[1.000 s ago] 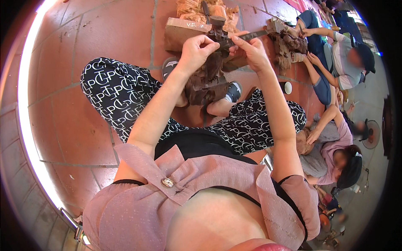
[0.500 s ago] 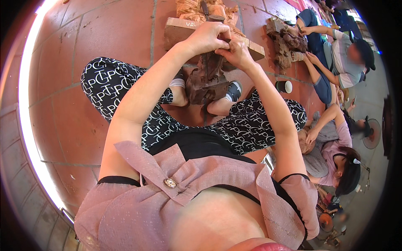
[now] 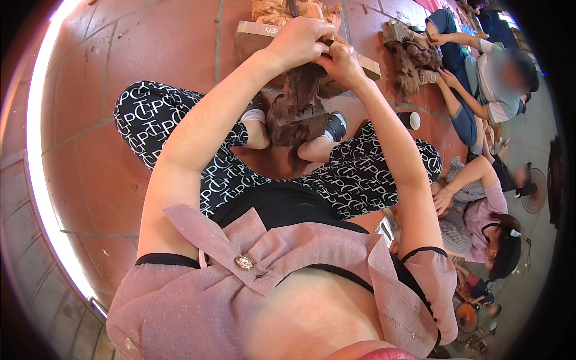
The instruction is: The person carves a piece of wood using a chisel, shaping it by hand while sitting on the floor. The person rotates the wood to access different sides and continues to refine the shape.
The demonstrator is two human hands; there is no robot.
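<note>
- Left hand [image 3: 300, 41]: back of hand up, wrist bent, fingers curled over toward the right; narrow pinch.
- Right hand [image 3: 345, 66]: just beside the left one, slightly nearer the body, fingers folded in, thumb toward the left; narrow pinch too.
- Small dark piece [image 3: 328, 42] shows between the fingertips; both hands seem closed on it, though fingers cover most of it.
- Left arm: elbow out wide, forearm slanting up and to the right.
- Right arm: reaches up and to the left, so the hands meet ahead of the body.
- Dark carved wood [image 3: 297, 117]: on the tiled floor [image 3: 90, 138], between the person's feet; lower part in view, upper part running up under the hands.
- Pale wooden block [image 3: 251, 41]: beyond the carving, partly behind the left hand.
- Orange-brown wood [image 3: 270, 12]: past the block, at the top edge.
- Cup [image 3: 411, 120]: on the floor, beside the right forearm.
- Co-worker at right: sits near another dark carving [image 3: 414, 57].
</note>
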